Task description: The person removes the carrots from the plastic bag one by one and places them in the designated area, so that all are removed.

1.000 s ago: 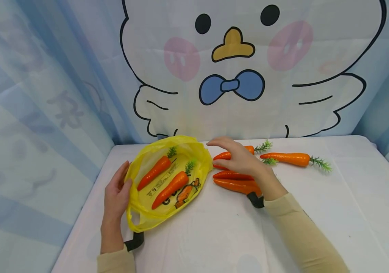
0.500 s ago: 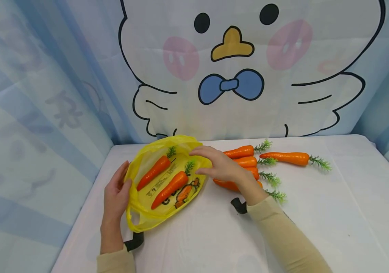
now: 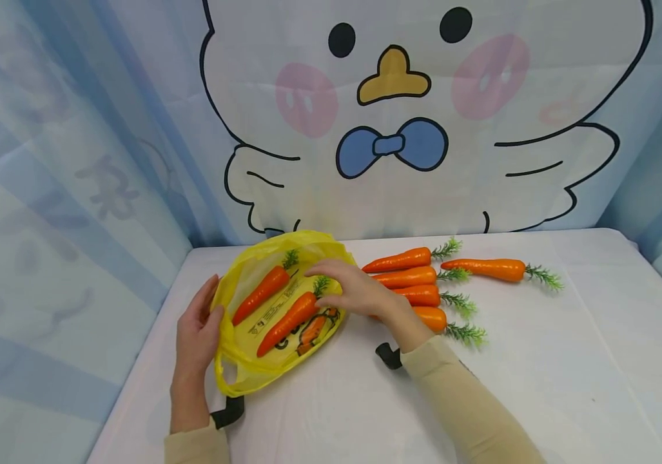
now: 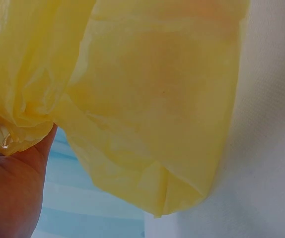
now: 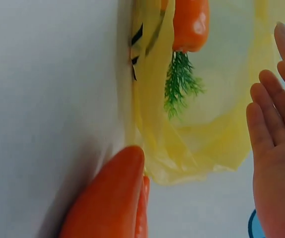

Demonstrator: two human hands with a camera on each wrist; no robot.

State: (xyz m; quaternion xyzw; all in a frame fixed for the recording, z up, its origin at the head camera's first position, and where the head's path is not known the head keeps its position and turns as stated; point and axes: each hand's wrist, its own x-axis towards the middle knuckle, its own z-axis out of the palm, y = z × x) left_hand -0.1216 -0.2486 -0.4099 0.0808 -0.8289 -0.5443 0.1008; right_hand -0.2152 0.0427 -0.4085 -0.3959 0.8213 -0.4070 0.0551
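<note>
A yellow plastic bag (image 3: 249, 381) lies with its mouth facing up. Two orange carrots with green tops are inside: one upper carrot (image 3: 262, 294) and one lower carrot (image 3: 286, 327). At the bag's left edge my left hand (image 3: 199, 332) pinches the plastic between thumb and fingers; the left wrist view shows the bag (image 4: 157, 99) bunched at that hand (image 4: 13, 183). Over the bag's right side, my right hand (image 3: 360, 290) reaches in from the right, fingers extended and holding nothing. Its fingertips are near the lower carrot's leaves. In the right wrist view the right hand (image 5: 279, 148) is beside the bag's opening.
Several carrots lie stacked in a row right of the bag, the top carrot (image 3: 403, 259) and bottom carrot (image 3: 430, 318) among them. A separate carrot (image 3: 490, 269) lies farther right. A white cloth (image 3: 539, 374) covers the table, and a printed curtain (image 3: 389, 206) hangs behind.
My right hand has moved left from above the carrot row to over the bag's right side, uncovering more of the row. The left hand and the two bagged carrots stay in place.
</note>
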